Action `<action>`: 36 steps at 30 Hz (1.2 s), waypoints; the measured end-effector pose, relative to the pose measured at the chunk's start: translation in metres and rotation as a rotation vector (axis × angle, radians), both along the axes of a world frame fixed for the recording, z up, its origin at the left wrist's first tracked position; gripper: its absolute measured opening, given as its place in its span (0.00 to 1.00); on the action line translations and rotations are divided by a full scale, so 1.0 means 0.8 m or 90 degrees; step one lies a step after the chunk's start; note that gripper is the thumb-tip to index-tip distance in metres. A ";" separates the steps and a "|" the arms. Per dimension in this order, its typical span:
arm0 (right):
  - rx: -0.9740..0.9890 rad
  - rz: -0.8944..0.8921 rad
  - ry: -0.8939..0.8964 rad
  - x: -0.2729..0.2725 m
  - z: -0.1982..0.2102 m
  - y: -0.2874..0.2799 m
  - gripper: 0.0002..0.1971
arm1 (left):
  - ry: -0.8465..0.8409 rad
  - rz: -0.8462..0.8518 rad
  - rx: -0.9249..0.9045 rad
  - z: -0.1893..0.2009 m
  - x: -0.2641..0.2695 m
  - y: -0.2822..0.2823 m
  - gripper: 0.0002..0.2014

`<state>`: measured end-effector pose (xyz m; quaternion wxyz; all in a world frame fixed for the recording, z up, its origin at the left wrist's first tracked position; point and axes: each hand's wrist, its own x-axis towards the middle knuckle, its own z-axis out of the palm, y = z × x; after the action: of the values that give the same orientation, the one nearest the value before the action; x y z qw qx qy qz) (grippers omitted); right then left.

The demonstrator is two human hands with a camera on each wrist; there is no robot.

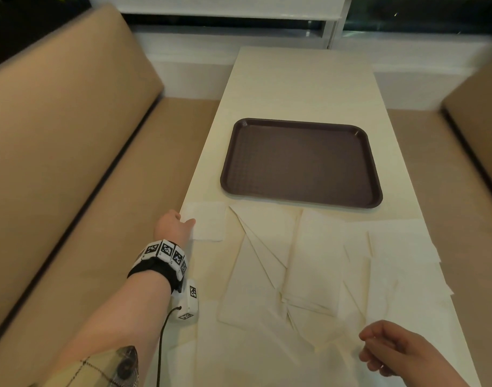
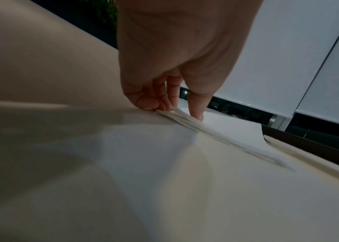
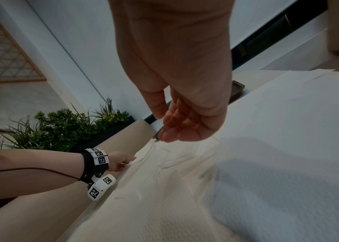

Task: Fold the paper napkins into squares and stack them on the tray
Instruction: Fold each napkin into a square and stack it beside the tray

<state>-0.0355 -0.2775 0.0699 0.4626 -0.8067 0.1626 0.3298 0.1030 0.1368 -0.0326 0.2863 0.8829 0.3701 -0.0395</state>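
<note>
The left hand (image 1: 172,226) pinches the edge of a small folded napkin (image 1: 208,224) at the table's (image 1: 303,88) left edge, just in front of the brown tray (image 1: 300,163); more napkins (image 1: 317,261) lie spread in front of the tray; the right hand (image 1: 390,351) hovers over them, fingers loosely curled, holding nothing.

We note cafeteria-style booth: tan benches (image 1: 57,141) flanking narrow white table (image 1: 303,88), brown serving tray (image 1: 300,163), planter greenery (image 3: 65,127).
</note>
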 end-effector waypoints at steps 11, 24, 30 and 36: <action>-0.101 0.084 -0.078 0.060 0.016 0.001 0.03 | -0.020 -0.150 0.112 -0.007 -0.006 -0.007 0.29; -0.346 0.113 -0.052 0.153 -0.077 0.056 0.19 | -0.138 -0.263 0.031 0.054 -0.029 -0.105 0.21; -0.288 0.096 -0.104 0.152 -0.079 0.056 0.11 | -0.062 -0.446 -0.157 0.061 -0.052 -0.197 0.17; -0.108 -0.016 -0.178 0.113 -0.071 0.027 0.18 | 0.040 -0.400 -0.304 0.047 -0.052 -0.247 0.26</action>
<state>0.0552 -0.2559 0.0130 0.4152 -0.8787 0.1342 0.1935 0.0612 -0.0607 0.0048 0.4463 0.8600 0.0707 -0.2371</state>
